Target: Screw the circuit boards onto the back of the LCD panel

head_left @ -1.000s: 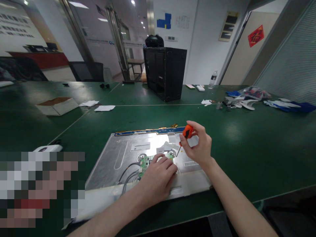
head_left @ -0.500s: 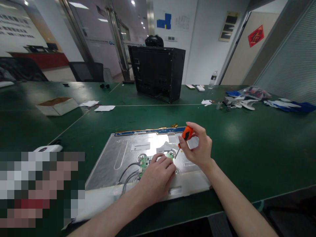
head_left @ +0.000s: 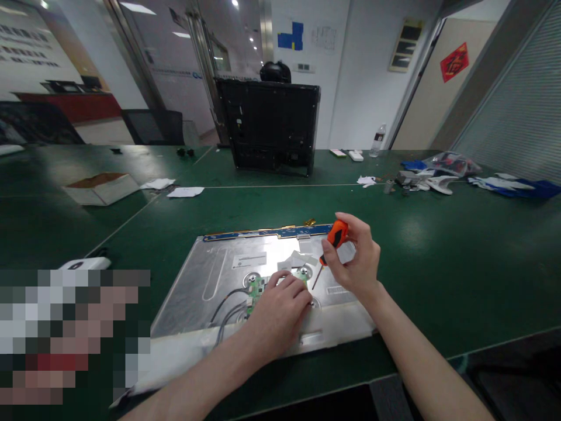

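So from the head cam: the left hand (head_left: 279,313) was lying palm-down on a small green circuit board (head_left: 258,287) mounted on the back of a flat silver metal display panel (head_left: 205,286), fingers (head_left: 287,282) loosely curled and pressing on the board rather than gripping anything. Grey cables (head_left: 228,310) ran off the board toward the near edge of the panel.

The right hand (head_left: 357,263) was pinching a small screwdriver with an orange and black handle (head_left: 335,235) between thumb and fingertips, held tilted, its thin shaft angled down and left with the tip just above the panel, right next to the left fingertips. Couldn't tell if the tip actually touched a screw.

The panel sat flat on a dark green table (head_left: 460,257), near the front edge, with a blue strip (head_left: 263,234) along its far side. Farther back stood a black computer case (head_left: 267,126), upright. Off to the left there was an open white cardboard box (head_left: 101,187) and some paper scraps (head_left: 186,191); far right, a clear water bottle (head_left: 379,140) and a pile of blue and white bits (head_left: 504,186).
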Tool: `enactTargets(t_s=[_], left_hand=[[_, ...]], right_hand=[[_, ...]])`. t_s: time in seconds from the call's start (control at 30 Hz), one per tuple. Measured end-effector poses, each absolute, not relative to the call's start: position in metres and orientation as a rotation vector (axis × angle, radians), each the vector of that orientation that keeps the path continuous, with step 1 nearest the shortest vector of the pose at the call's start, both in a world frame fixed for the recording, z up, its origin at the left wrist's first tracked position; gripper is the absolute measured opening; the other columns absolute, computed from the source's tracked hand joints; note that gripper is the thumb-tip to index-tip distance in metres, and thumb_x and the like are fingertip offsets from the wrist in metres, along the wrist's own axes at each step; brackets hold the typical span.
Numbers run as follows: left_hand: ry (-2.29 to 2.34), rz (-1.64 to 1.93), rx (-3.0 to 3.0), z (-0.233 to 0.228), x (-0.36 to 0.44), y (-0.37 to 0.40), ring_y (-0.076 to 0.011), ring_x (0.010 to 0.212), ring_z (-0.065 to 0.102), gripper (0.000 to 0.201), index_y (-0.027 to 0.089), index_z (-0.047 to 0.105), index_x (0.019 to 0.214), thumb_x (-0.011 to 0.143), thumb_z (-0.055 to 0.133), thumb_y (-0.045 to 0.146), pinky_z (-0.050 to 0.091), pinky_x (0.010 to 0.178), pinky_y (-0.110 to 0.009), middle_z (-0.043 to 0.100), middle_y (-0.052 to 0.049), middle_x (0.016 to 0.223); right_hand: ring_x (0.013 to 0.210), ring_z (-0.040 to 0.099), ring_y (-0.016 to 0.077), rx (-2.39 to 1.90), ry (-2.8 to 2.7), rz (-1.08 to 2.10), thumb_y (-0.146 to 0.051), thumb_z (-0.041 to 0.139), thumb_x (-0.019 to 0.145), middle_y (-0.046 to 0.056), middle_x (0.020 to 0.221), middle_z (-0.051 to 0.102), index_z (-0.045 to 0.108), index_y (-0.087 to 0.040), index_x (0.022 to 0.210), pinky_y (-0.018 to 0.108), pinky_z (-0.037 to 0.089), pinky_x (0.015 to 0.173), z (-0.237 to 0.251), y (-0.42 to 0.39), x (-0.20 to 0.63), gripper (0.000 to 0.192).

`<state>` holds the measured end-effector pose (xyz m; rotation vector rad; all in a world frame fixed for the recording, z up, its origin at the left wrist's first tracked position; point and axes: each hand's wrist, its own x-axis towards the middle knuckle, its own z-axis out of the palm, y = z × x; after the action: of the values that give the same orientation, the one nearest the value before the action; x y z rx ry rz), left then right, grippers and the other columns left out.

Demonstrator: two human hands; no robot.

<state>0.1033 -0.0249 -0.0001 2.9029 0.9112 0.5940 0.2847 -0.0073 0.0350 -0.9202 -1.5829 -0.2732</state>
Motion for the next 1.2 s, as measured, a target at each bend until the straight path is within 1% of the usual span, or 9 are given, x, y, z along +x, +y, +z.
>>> enactTargets(t_s=[0.2, 0.27, 0.47, 0.63, 0.77, 0.93, 1.2], left_hand=[[0.922, 0.583, 2.866, -0.002, 0.103, -0.024, -0.0221, 0.091, 0.060, 0.011, 0.020, 0.066, 0.084, 0.088, 0.058, 0.013, 0.038, 0.101, -0.043, 0.068, -0.003, 0.089], [0.932, 0.581, 2.858, -0.003, 0.103, -0.024, -0.0223, 0.091, 0.060, 0.011, 0.020, 0.066, 0.085, 0.087, 0.058, 0.012, 0.038, 0.101, -0.043, 0.068, -0.003, 0.089], [0.950, 0.586, 2.849, -0.002, 0.104, -0.025, -0.0229, 0.092, 0.060, 0.012, 0.019, 0.067, 0.089, 0.087, 0.058, 0.012, 0.038, 0.102, -0.044, 0.068, -0.004, 0.091], [0.954, 0.580, 2.835, -0.001, 0.103, -0.025, -0.0234, 0.094, 0.061, 0.012, 0.020, 0.067, 0.090, 0.087, 0.059, 0.012, 0.038, 0.102, -0.045, 0.069, -0.004, 0.092], [0.965, 0.602, 2.832, -0.003, 0.103, -0.024, -0.0238, 0.097, 0.061, 0.014, 0.020, 0.067, 0.093, 0.086, 0.059, 0.011, 0.037, 0.103, -0.045, 0.069, -0.004, 0.094], [0.960, 0.599, 2.828, -0.004, 0.103, -0.023, -0.0233, 0.096, 0.062, 0.012, 0.020, 0.067, 0.092, 0.086, 0.060, 0.012, 0.039, 0.102, -0.045, 0.070, -0.004, 0.093], [0.972, 0.593, 2.840, -0.006, 0.104, -0.023, -0.0235, 0.096, 0.062, 0.011, 0.019, 0.066, 0.090, 0.085, 0.060, 0.012, 0.040, 0.101, -0.044, 0.070, -0.004, 0.092]], right_hand=[[0.052, 0.055, 0.0104, -0.851, -1.610, -0.284, -0.026, 0.057, 0.085, -0.003, 0.075, 0.058, 0.049, -0.021, 0.123, 0.024, 0.051, 0.050, 0.037, -0.016, 0.279, 0.040], [0.050, 0.053, 0.0097, -0.801, -1.627, -0.292, -0.024, 0.057, 0.083, -0.003, 0.074, 0.057, 0.049, -0.020, 0.122, 0.023, 0.050, 0.047, 0.037, -0.018, 0.275, 0.040], [0.053, 0.056, 0.0101, -0.728, -1.650, -0.347, -0.021, 0.057, 0.081, 0.000, 0.080, 0.062, 0.048, -0.018, 0.121, 0.023, 0.052, 0.048, 0.034, -0.017, 0.271, 0.040], [0.055, 0.058, 0.0113, -0.734, -1.686, -0.382, -0.021, 0.055, 0.083, 0.000, 0.077, 0.063, 0.048, -0.018, 0.118, 0.023, 0.053, 0.049, 0.035, -0.017, 0.271, 0.036], [0.059, 0.062, 0.0125, -0.746, -1.710, -0.413, -0.022, 0.054, 0.084, 0.002, 0.081, 0.067, 0.049, -0.018, 0.116, 0.024, 0.054, 0.051, 0.035, -0.018, 0.269, 0.033], [0.061, 0.064, 0.0123, -0.749, -1.723, -0.402, -0.020, 0.055, 0.083, 0.002, 0.080, 0.068, 0.050, -0.017, 0.114, 0.023, 0.054, 0.054, 0.033, -0.017, 0.268, 0.032], [0.058, 0.063, 0.0117, -0.736, -1.739, -0.388, -0.020, 0.057, 0.082, 0.001, 0.078, 0.067, 0.050, -0.017, 0.113, 0.023, 0.052, 0.053, 0.033, -0.016, 0.266, 0.032]])
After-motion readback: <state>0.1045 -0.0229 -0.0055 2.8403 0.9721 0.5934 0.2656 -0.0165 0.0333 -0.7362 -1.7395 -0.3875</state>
